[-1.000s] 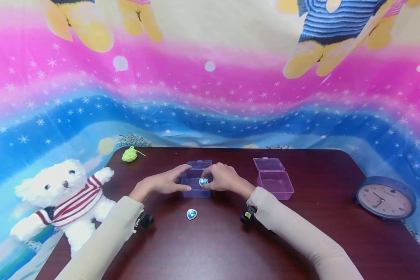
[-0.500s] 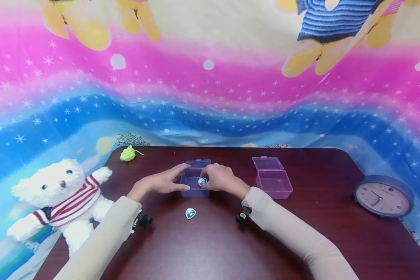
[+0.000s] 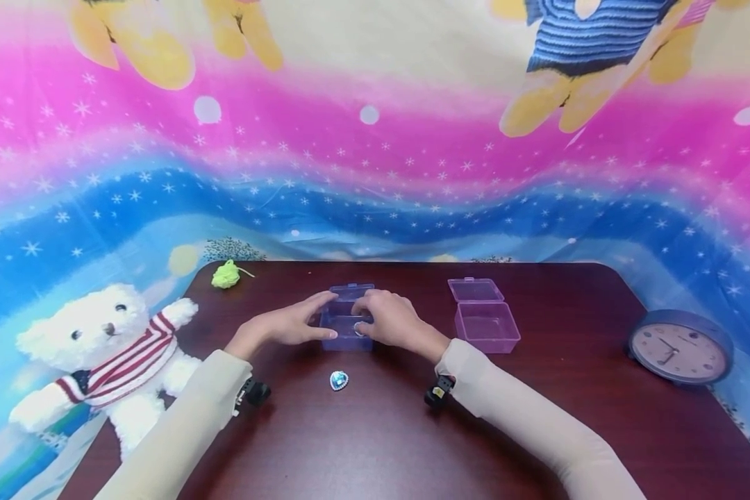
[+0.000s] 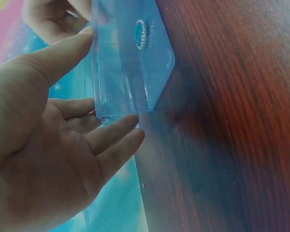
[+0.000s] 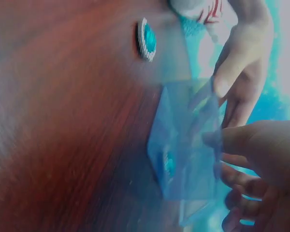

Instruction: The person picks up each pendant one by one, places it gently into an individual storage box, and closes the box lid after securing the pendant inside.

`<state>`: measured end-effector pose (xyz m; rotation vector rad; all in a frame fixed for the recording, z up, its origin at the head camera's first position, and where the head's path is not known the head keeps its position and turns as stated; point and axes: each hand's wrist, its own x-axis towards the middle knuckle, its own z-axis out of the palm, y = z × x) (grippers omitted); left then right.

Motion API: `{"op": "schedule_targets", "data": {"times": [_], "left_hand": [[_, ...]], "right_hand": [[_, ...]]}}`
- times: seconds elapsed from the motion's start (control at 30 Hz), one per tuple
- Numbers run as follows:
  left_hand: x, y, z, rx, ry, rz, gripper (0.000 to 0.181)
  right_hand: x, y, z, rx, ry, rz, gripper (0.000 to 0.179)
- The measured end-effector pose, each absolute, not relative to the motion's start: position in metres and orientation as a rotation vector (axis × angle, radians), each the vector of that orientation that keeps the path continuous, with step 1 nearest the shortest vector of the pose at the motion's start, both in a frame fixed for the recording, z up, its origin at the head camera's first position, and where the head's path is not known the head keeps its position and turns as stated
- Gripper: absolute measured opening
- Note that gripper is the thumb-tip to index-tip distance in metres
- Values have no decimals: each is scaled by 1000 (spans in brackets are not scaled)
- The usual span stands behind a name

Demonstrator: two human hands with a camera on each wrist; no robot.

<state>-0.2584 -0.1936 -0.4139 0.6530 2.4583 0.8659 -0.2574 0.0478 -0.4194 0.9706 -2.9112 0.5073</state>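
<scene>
A clear bluish-purple plastic box (image 3: 348, 343) stands at the middle of the table, its lid raised at the back. My left hand (image 3: 287, 325) spans the box's left side, fingers fairly straight, thumb tip at the front rim. Over the right side is my right hand (image 3: 392, 321), its thumb dipping inside the rim and its fingers parted. A blue heart-shaped gem (image 5: 169, 164) with a beaded silver edge lies low inside the box, apart from the right fingertips; the right thumb partly covers it in the head view. Nearer me, a similar heart gem (image 3: 339, 380) rests on the table.
To the right stands another open box (image 3: 487, 340), pinkish purple. A round clock (image 3: 681, 351) sits at the table's right edge. A white teddy bear (image 3: 109, 347) in a striped sweater is at the left, with a ball of green yarn (image 3: 226, 275) at the back left corner.
My right fingers have parted and let go of the heart gem, which has sunk lower into the box. The left hand stays at the box's left side.
</scene>
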Motion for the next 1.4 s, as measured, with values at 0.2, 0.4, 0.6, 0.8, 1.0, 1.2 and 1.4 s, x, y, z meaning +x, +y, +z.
{"op": "schedule_targets", "data": {"times": [0.2, 0.4, 0.6, 0.8, 1.0, 1.2, 1.4], "left_hand": [[-258, -194, -413, 672, 2474, 862, 87], [-258, -195, -414, 679, 2480, 862, 88], [-255, -197, -413, 649, 2482, 843, 86], [-257, -193, -415, 668, 2482, 837, 88], [-258, -193, -414, 665, 2488, 826, 89], [-257, -193, -413, 659, 2486, 817, 89], [-256, -193, -412, 666, 2485, 828, 89]], "right_hand": [[-221, 50, -408, 1133, -2833, 633, 23], [-187, 44, -426, 1129, -2947, 661, 31], [-175, 29, -453, 1019, -2928, 623, 38], [-180, 22, -458, 934, -2958, 527, 33], [-185, 20, -456, 964, -2963, 512, 24], [-189, 25, -453, 1005, -2978, 510, 22], [-192, 29, -450, 1045, -2976, 419, 17]]}}
